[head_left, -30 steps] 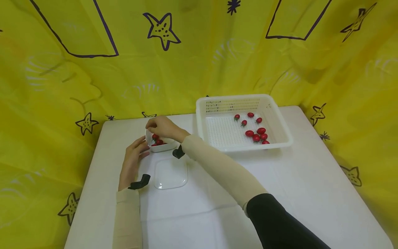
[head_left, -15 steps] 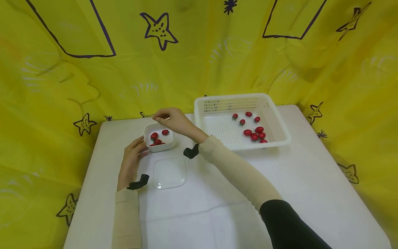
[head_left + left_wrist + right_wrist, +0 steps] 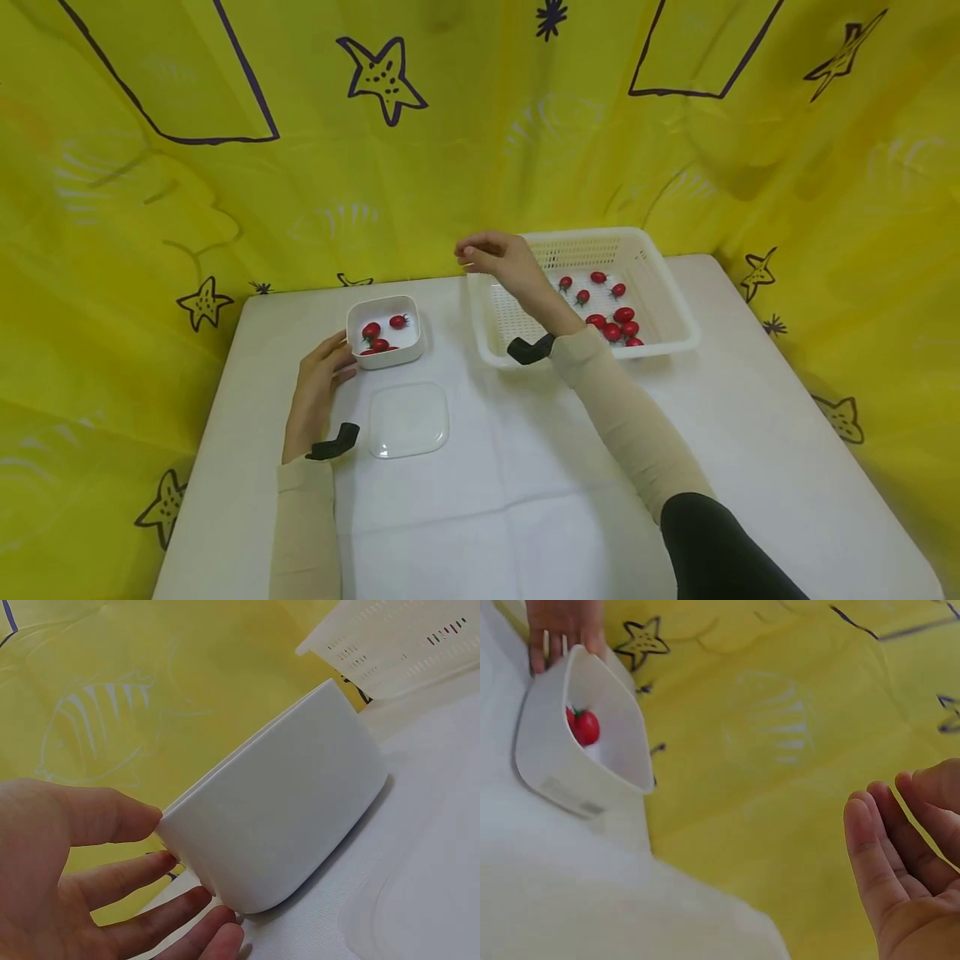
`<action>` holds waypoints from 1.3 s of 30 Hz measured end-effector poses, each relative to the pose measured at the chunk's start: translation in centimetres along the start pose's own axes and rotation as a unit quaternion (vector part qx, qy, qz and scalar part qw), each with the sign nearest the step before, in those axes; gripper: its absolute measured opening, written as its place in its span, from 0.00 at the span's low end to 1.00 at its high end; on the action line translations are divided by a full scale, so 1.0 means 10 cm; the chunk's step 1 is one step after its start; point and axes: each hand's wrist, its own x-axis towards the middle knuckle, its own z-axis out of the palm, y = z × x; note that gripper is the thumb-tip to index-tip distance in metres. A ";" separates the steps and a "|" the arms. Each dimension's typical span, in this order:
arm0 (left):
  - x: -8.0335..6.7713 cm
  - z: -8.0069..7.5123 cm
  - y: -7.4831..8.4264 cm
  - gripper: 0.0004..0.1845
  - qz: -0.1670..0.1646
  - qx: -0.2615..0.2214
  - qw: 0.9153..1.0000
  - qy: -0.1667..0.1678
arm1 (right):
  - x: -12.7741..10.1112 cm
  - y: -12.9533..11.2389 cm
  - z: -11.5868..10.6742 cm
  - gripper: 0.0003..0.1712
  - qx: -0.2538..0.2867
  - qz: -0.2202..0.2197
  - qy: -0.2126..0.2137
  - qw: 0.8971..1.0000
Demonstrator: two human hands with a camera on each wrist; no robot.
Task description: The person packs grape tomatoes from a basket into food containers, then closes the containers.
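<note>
A small white square container (image 3: 385,358) stands on the table with several cherry tomatoes (image 3: 371,331) in it. My left hand (image 3: 318,379) rests against its left side; in the left wrist view the fingertips (image 3: 196,898) touch the wall, fairly straight and spread. My right hand (image 3: 504,260) is raised over the left rim of the white perforated basket (image 3: 486,354). The right wrist view shows that hand's fingers (image 3: 870,855) loosely bent, with nothing between them. Several red cherry tomatoes (image 3: 624,315) lie in the right part of the basket.
A clear, rounded square lid (image 3: 409,421) lies flat on the white table (image 3: 435,533), just in front of the container. A yellow patterned curtain (image 3: 442,150) hangs behind the table and along both sides.
My right hand has moved right, from the small container to above the basket's left edge. A cherry tomato now shows at the container's back right. My left hand has stayed put.
</note>
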 end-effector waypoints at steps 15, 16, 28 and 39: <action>0.01 -0.02 -0.01 0.29 0.004 0.005 1.000 0.011 | -0.10 0.27 -0.83 0.22 0.119 0.039 0.110 0.986; 0.01 -0.01 -0.01 0.29 0.004 0.004 1.000 0.010 | -0.11 0.30 -0.88 0.22 0.121 0.040 0.114 0.985; 0.01 -0.02 -0.03 0.29 0.003 0.003 1.000 0.004 | -0.27 0.52 -1.40 0.31 0.152 0.128 0.186 0.962; 0.01 -0.03 -0.03 0.29 0.002 0.004 1.000 0.008 | -0.44 0.58 -1.76 0.14 0.098 0.217 0.145 0.960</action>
